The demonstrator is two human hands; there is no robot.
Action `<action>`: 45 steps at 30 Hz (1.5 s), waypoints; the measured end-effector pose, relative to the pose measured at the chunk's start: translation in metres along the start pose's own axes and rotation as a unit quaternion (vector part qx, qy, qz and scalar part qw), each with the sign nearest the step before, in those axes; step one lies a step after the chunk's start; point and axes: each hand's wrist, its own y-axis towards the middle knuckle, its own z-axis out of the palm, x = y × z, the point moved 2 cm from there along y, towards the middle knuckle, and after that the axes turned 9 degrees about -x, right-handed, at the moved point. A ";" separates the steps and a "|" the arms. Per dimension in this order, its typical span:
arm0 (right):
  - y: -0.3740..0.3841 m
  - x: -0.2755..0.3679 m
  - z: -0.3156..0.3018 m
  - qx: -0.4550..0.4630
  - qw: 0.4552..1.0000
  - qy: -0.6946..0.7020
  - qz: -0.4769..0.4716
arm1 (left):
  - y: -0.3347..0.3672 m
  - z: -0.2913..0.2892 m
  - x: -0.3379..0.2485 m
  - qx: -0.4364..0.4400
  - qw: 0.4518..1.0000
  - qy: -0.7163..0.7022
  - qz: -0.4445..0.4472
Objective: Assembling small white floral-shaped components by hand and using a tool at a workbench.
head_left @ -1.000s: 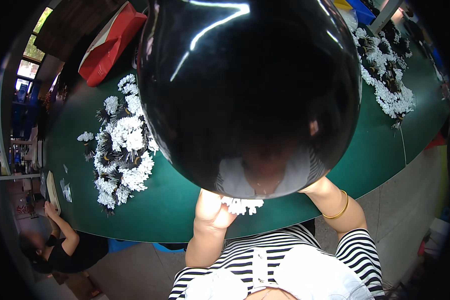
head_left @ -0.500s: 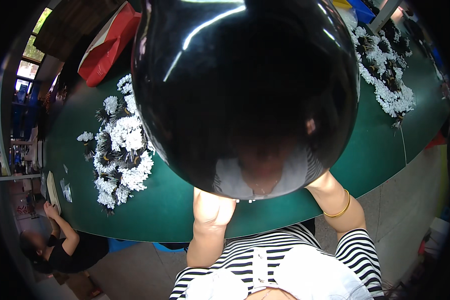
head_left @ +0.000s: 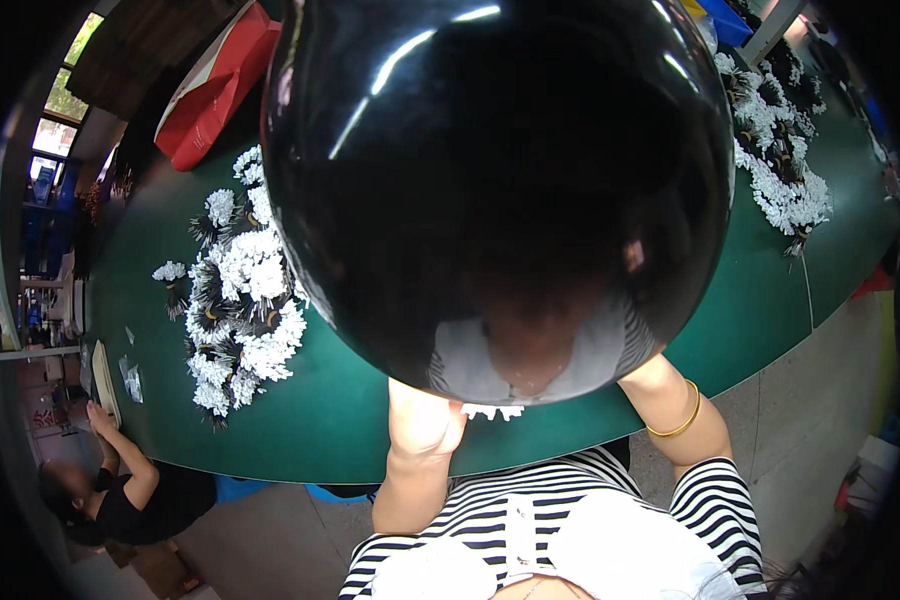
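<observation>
A large, glossy black rounded object (head_left: 500,200) fills the middle of the head view and covers most of both hands. Below its lower edge, the heel and thumb side of my left hand (head_left: 425,420) show over the green table; its fingers are hidden. Small white pieces (head_left: 493,411) peek out beside this hand, and whether it grips them is hidden. My right hand (head_left: 652,372) goes under the object's lower right edge, with only its wrist end visible. Left of the object lies a pile of bundles of thin black strands with white ends (head_left: 255,265).
More white-ended bundles (head_left: 790,195) lie on the green table (head_left: 370,440) at the far right. A red bag (head_left: 215,100) stands at the back left, and small clear packets (head_left: 132,380) lie near the left edge. Another person (head_left: 120,490) in black works at the left.
The black object's outline has shifted slightly right. My right hand has moved a little down and right. More of the white pieces show beside my left hand.
</observation>
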 end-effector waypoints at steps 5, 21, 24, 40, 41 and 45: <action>-0.002 -0.015 0.001 -0.002 0.999 0.029 0.018 | -0.001 0.001 0.001 -0.018 0.999 -0.030 0.007; -0.001 -0.015 -0.002 0.000 0.995 0.082 -0.063 | 0.001 0.000 0.000 0.019 0.996 -0.077 0.027; -0.007 -0.009 -0.001 0.015 1.000 0.021 -0.008 | 0.002 0.009 -0.006 0.277 0.923 0.126 0.233; -0.002 -0.019 -0.010 -0.038 0.999 -0.011 -0.036 | 0.001 0.012 0.005 -0.012 0.994 -0.093 -0.053; -0.001 -0.018 -0.008 -0.037 0.998 -0.010 -0.044 | -0.001 0.012 0.003 -0.011 0.994 -0.091 -0.051; -0.004 -0.008 -0.002 -0.031 0.998 -0.056 -0.023 | 0.000 0.005 0.004 -0.028 0.980 -0.163 -0.110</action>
